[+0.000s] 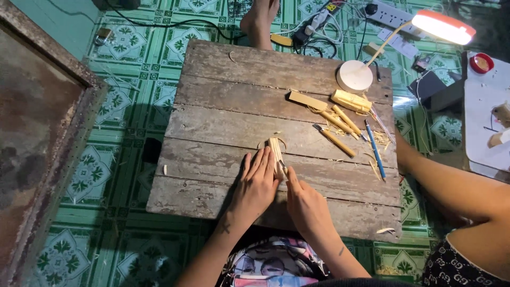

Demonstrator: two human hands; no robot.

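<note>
A short pale bamboo piece (274, 150) lies upright-lengthwise on the weathered plank table (223, 106), near its front middle. My left hand (256, 185) lies flat beside and over its left edge, fingers stretched along it and pinning it down. My right hand (306, 206) is closed just right of the piece, thumb pointing forward, around a small tool (283, 170) whose tip meets the lower end of the bamboo. Most of that tool is hidden in my fist. Curled shavings lie around the piece.
At the table's back right lie a carved bamboo block (351, 101), a flat strip (307, 100), thin sticks (340, 121), a blue pen (375, 149) and a lit lamp's round base (355, 76). Another person's arm (451, 186) reaches in from the right; a bare foot (259, 21) rests beyond the table.
</note>
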